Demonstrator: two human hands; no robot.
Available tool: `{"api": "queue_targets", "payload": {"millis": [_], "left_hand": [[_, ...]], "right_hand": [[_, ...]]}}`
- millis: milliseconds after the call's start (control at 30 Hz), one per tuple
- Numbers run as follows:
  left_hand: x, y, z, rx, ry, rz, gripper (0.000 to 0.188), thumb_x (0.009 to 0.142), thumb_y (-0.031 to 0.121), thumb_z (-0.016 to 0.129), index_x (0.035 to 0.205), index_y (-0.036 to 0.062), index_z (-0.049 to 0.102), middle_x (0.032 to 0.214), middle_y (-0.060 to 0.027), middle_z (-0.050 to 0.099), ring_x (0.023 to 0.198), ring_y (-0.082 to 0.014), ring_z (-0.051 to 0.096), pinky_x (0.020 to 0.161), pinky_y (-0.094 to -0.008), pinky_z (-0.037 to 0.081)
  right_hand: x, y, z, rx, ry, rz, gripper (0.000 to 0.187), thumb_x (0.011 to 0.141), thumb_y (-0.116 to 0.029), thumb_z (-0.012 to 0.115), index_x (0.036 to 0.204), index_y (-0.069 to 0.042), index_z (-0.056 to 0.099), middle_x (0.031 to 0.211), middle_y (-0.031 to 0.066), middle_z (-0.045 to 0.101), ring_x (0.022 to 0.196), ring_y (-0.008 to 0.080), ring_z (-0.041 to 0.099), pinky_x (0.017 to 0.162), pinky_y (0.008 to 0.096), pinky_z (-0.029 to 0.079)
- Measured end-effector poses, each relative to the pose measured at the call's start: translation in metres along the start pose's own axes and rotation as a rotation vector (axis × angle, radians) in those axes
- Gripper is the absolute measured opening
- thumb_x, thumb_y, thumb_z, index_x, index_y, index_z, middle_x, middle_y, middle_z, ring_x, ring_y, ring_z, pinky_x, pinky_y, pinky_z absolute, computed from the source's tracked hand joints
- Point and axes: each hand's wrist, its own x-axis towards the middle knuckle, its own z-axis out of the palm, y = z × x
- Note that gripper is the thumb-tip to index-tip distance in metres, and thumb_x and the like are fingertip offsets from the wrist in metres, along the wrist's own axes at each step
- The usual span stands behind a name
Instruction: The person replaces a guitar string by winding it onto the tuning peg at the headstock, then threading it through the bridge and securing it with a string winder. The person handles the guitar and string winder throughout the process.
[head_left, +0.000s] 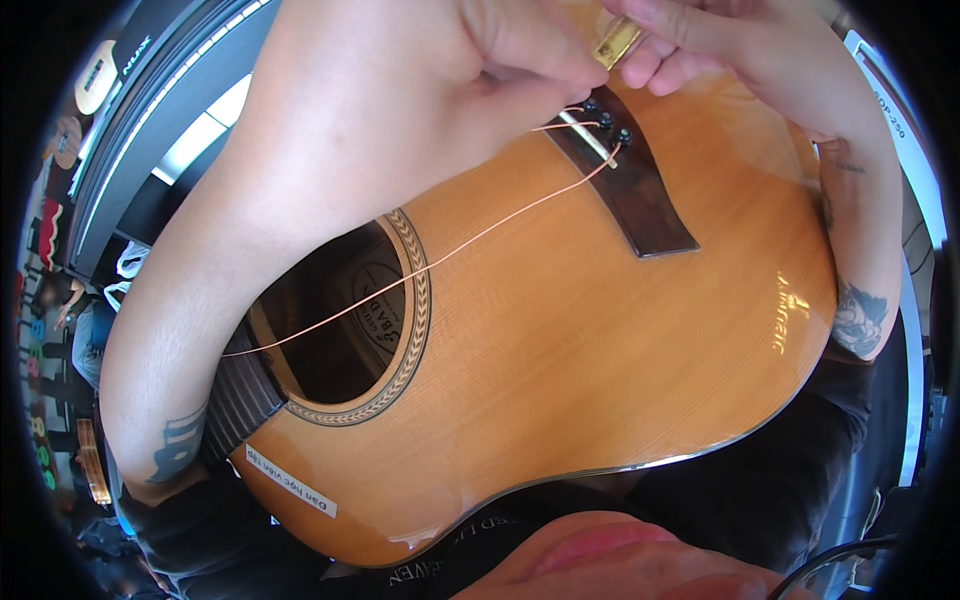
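Observation:
An acoustic guitar (540, 340) with a light wood top lies across my lap. Over its dark bridge (640, 210), my left hand (400, 110) has thumb and fingers pinched together; what they hold, if anything, is hidden. Just to the right, the fingers of my right hand (720, 40) close on a small shiny gold-coloured piece (617, 42), right beside my left fingertips. Dark bridge pins (624, 136) stand in the bridge beside the pale saddle (588, 138). From one pin a copper-coloured string (480, 227) runs slackly over the soundhole (345, 310); shorter lengths of other strings show under my left hand.
The fretboard end (240, 395) meets the soundhole at lower left. A white label (290, 482) is stuck on the guitar's top. A keyboard (200, 130) stands at the left, with a person (85, 325) further off. A white edge (905, 150) curves along the right.

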Motion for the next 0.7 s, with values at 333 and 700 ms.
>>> {"api": "queue_targets", "payload": {"millis": [333, 700], "left_hand": [[0.003, -0.021, 0.006, -0.195, 0.026, 0.135, 0.011, 0.08, -0.002, 0.083, 0.091, -0.0005, 0.081, 0.088, -0.0146, 0.078, 0.069, -0.0185, 0.074, 0.06, -0.0252, 0.057], [-0.002, -0.023, 0.006, -0.343, 0.007, 0.064, 0.018, 0.079, -0.008, 0.083, 0.097, -0.0024, 0.081, 0.092, -0.0195, 0.077, 0.076, -0.0199, 0.076, 0.066, -0.0258, 0.06]], "right_hand": [[0.003, -0.001, -0.008, -0.063, -0.001, 0.037, 0.03, 0.103, -0.022, 0.067, 0.117, 0.005, 0.064, 0.092, 0.0142, 0.077, 0.077, 0.0175, 0.076, 0.072, 0.0289, 0.064], [-0.001, 0.005, -0.012, -0.012, -0.033, 0.026, 0.032, 0.103, -0.023, 0.067, 0.117, 0.005, 0.065, 0.091, 0.0144, 0.076, 0.077, 0.0179, 0.075, 0.072, 0.0283, 0.064]]}}
